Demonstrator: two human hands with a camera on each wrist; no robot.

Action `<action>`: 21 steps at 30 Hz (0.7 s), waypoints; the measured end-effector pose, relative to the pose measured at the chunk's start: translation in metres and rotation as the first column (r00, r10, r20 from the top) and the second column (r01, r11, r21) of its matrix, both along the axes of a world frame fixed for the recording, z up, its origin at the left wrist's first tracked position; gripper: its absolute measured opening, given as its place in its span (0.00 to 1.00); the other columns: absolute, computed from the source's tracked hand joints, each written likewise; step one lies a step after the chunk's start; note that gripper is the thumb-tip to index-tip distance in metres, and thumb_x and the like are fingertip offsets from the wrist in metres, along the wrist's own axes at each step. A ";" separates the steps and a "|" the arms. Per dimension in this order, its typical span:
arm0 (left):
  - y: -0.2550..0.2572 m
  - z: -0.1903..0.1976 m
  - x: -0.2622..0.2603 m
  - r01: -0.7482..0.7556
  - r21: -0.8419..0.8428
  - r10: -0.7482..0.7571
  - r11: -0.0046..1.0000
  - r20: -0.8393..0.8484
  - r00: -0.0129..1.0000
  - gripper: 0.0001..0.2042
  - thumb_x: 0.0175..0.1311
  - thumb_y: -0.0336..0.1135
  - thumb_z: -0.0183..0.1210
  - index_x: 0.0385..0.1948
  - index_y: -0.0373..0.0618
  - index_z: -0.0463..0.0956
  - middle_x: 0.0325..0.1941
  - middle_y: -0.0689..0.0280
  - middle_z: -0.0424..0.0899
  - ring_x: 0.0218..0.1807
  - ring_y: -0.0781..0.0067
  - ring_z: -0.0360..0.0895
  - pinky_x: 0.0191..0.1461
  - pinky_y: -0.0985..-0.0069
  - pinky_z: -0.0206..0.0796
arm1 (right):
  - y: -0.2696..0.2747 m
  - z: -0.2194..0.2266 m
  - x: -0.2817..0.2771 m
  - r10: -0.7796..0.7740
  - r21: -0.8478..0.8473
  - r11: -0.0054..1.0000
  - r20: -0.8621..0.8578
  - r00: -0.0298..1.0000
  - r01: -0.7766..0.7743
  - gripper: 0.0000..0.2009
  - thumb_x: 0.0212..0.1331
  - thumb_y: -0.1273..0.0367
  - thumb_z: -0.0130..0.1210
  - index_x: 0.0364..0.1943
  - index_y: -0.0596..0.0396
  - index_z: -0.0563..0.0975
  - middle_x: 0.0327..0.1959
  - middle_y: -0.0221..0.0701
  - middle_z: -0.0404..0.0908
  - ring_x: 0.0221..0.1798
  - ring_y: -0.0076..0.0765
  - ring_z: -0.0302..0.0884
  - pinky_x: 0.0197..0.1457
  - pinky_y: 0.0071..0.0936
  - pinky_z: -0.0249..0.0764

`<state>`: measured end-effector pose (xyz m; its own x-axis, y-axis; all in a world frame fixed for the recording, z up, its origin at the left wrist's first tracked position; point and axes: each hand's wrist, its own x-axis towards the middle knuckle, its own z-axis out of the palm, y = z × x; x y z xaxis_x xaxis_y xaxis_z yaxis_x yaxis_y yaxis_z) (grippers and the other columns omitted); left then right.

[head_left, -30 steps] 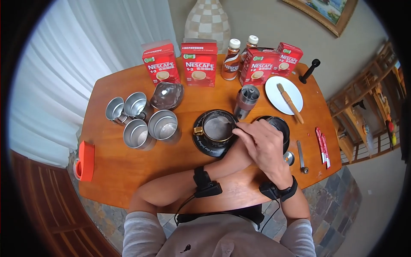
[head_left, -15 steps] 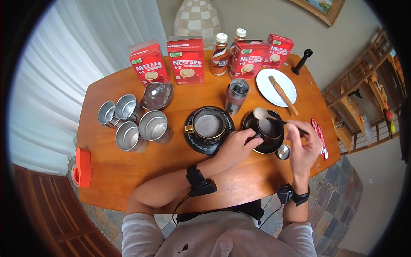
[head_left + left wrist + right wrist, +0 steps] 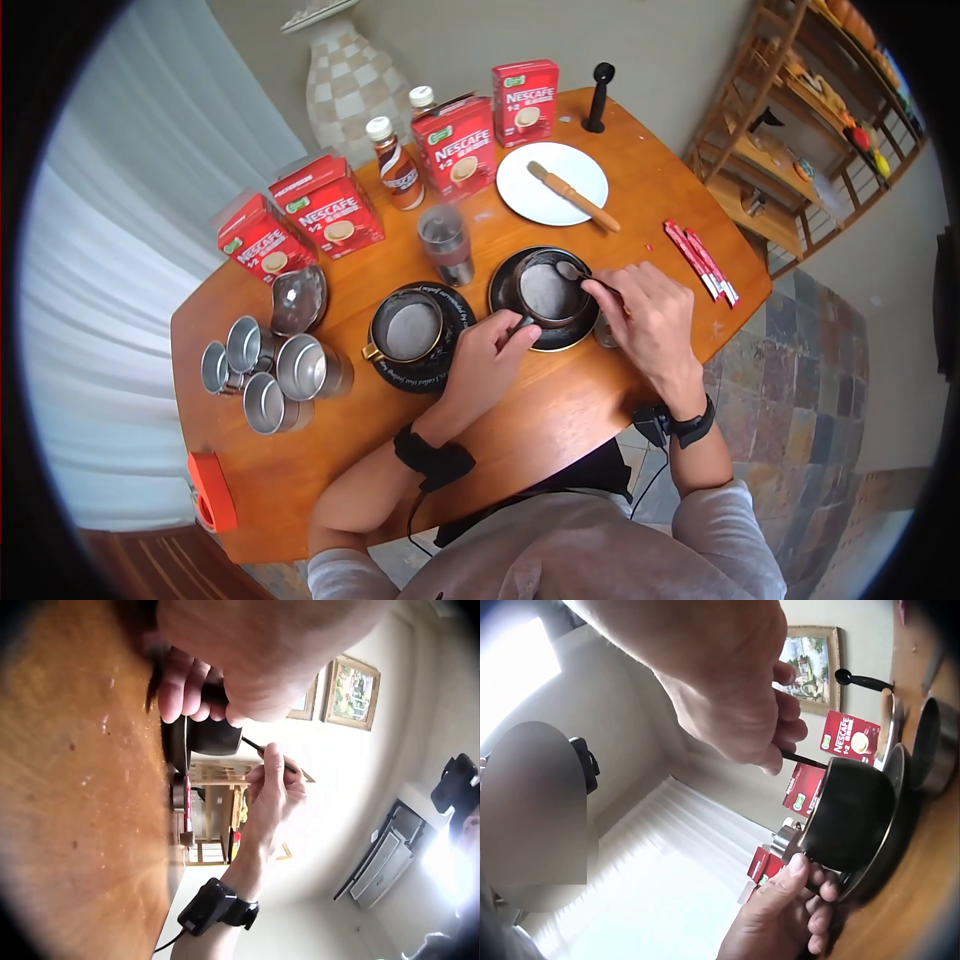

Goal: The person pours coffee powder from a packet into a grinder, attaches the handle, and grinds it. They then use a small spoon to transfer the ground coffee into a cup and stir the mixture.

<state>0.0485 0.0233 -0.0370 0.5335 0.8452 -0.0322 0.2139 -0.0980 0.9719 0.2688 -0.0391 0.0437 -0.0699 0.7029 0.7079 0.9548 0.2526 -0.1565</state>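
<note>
A black cup (image 3: 550, 292) with a greyish, frothy-looking drink stands on a dark saucer (image 3: 497, 300). My left hand (image 3: 488, 362) holds this cup by its handle, thumb on top, as the right wrist view also shows. From the right, my right hand (image 3: 648, 318) pinches the dark handle of a spoon (image 3: 570, 271), whose bowl is at the drink's surface just inside the far right rim. Beside my left hand, a second black cup (image 3: 412, 330) with a gold handle and a similar drink sits on a lettered black saucer (image 3: 425, 382).
Behind the cups stands a steel coffee grinder (image 3: 447, 246). A white plate (image 3: 520, 195) carries a wooden-handled brush (image 3: 575, 196). Several steel mugs (image 3: 302, 367) and a brown glass dish (image 3: 300, 300) are at left. Red Nescafe boxes (image 3: 335, 212) line the back; red sachets (image 3: 700, 262) lie right.
The right hand has carried the spoon from the gold-handled cup over to the other cup and lowered it in. The left hand stays at that cup's handle. The head view has turned right.
</note>
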 end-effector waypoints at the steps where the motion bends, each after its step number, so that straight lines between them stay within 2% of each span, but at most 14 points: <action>1: 0.000 0.000 0.000 0.000 0.012 0.001 1.000 -0.011 1.000 0.10 0.76 0.36 0.62 0.40 0.36 0.81 0.27 0.72 0.81 0.25 0.88 0.73 0.27 0.84 0.66 | 0.001 -0.003 0.002 0.004 -0.001 1.000 -0.003 1.000 -0.004 0.07 0.58 0.68 0.71 0.33 0.52 0.83 0.24 0.29 0.79 0.27 0.37 0.77 0.28 0.35 0.73; 2: 0.000 -0.002 -0.001 0.003 0.066 -0.003 0.998 -0.001 1.000 0.10 0.75 0.35 0.62 0.39 0.36 0.81 0.27 0.71 0.80 0.26 0.88 0.73 0.27 0.83 0.68 | 0.002 -0.006 0.003 0.008 -0.003 1.000 -0.005 1.000 -0.008 0.07 0.58 0.68 0.71 0.33 0.52 0.83 0.25 0.29 0.79 0.27 0.37 0.77 0.28 0.35 0.73; 5: 0.001 -0.005 -0.002 0.016 0.085 -0.017 0.996 0.007 1.000 0.10 0.75 0.35 0.63 0.39 0.36 0.81 0.27 0.72 0.79 0.26 0.88 0.74 0.28 0.83 0.69 | 0.001 -0.013 0.003 0.041 0.008 0.999 -0.041 0.998 -0.040 0.08 0.57 0.68 0.72 0.34 0.53 0.83 0.25 0.29 0.78 0.28 0.36 0.78 0.29 0.34 0.73; 8: -0.001 0.004 -0.002 0.011 0.015 -0.011 1.000 -0.004 1.000 0.10 0.75 0.35 0.63 0.37 0.37 0.80 0.26 0.72 0.78 0.27 0.88 0.73 0.28 0.84 0.70 | -0.006 -0.017 0.000 0.112 0.031 0.993 -0.093 0.989 -0.110 0.08 0.55 0.69 0.73 0.35 0.54 0.84 0.24 0.29 0.77 0.28 0.36 0.78 0.30 0.34 0.74; 12: -0.002 0.007 -0.002 0.014 -0.010 -0.014 1.000 0.000 1.000 0.10 0.75 0.35 0.63 0.35 0.38 0.79 0.26 0.73 0.77 0.26 0.89 0.73 0.28 0.84 0.69 | -0.019 -0.014 -0.001 0.220 -0.078 0.970 -0.107 0.970 -0.229 0.08 0.54 0.69 0.73 0.34 0.53 0.84 0.24 0.28 0.76 0.27 0.35 0.76 0.29 0.34 0.73; 18: -0.002 0.007 -0.002 0.028 0.009 -0.029 1.000 0.013 1.000 0.09 0.75 0.34 0.63 0.34 0.39 0.79 0.25 0.74 0.76 0.27 0.89 0.72 0.29 0.85 0.69 | 0.003 -0.013 -0.001 0.094 0.106 0.991 -0.092 0.991 -0.084 0.08 0.55 0.68 0.73 0.36 0.54 0.86 0.24 0.29 0.78 0.25 0.35 0.74 0.27 0.34 0.69; 21: -0.003 0.009 -0.002 0.032 -0.005 -0.032 0.999 0.025 0.999 0.09 0.75 0.34 0.63 0.34 0.39 0.79 0.25 0.74 0.76 0.27 0.89 0.72 0.29 0.85 0.69 | 0.004 -0.020 0.000 0.080 0.071 0.994 -0.038 0.996 -0.077 0.08 0.56 0.67 0.72 0.37 0.51 0.84 0.25 0.28 0.75 0.28 0.34 0.75 0.28 0.34 0.72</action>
<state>0.0464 0.0203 -0.0281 0.5610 0.8275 -0.0232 0.1861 -0.0987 0.9776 0.2687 -0.0350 0.0232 -0.0930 0.6450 0.7585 0.9248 0.3382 -0.1742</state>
